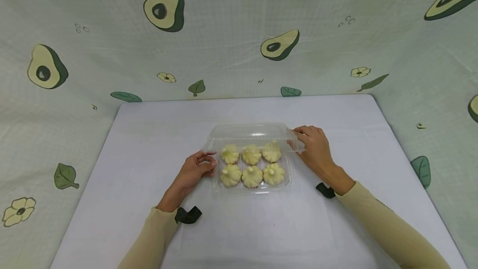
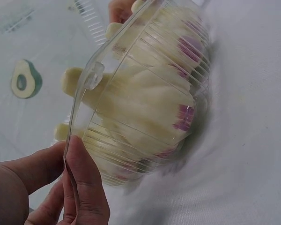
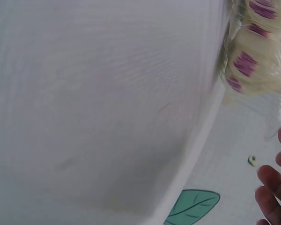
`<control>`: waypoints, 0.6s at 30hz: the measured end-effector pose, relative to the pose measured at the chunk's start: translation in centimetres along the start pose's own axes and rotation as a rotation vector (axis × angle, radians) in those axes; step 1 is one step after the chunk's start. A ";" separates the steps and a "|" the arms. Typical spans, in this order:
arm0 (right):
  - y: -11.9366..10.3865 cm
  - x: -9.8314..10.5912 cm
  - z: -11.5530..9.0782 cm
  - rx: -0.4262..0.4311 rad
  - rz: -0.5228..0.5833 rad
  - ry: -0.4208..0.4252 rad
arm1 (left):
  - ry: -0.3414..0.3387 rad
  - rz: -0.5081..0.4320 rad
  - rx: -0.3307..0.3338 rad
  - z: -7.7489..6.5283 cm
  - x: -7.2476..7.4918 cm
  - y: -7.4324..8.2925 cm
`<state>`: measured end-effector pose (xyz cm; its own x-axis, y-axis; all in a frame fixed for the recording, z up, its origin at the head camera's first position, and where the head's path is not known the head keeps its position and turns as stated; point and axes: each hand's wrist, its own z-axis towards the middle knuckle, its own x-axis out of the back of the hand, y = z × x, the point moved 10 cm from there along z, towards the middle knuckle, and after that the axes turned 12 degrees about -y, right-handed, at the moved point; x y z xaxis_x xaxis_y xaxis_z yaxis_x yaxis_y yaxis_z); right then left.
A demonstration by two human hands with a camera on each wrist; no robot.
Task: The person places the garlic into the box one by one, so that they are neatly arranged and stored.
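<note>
A clear plastic clamshell box [image 1: 221,188] lies on the table with its hinged lid [image 1: 246,131] raised at the back. Inside sit several pale yellow garlic bulbs [image 1: 252,176] in two rows, stems up. Purple patches mark the lower sides of the garlic bulbs [image 2: 145,103] in the left wrist view. My left hand [image 1: 195,170] pinches the box's left rim between thumb and fingers. At the lid's right end, my right hand [image 1: 314,146] holds the edge with curled fingers. The right wrist view catches only some of its fingertips [image 3: 274,180] beside the box.
A white-covered table [image 1: 254,231] extends around the box. Behind and beside it hangs a pale cloth [image 1: 224,45] printed with avocados, leaves and flowers. Black wrist mounts [image 1: 189,215] sit at both cuffs, close above the table.
</note>
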<state>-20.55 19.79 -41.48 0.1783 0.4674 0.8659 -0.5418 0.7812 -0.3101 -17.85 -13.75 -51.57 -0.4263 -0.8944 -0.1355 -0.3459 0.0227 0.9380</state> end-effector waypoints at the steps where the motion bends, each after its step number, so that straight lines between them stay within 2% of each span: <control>1: 0.0 0.0 0.0 0.003 -0.001 -0.003 | 0.006 -0.009 0.005 0.0 0.0 -0.1; 5: -0.1 -0.1 -0.2 0.010 -0.010 -0.021 | 0.020 -0.027 0.023 0.0 0.1 -0.2; 18: 0.1 -0.4 -0.3 0.001 -0.037 -0.045 | 0.015 0.009 0.028 0.3 0.1 -0.2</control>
<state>-20.44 19.75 -41.95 0.1609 0.4191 0.8936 -0.5364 0.7971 -0.2773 -18.02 -13.70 -51.83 -0.4170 -0.9006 -0.1223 -0.3656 0.0430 0.9298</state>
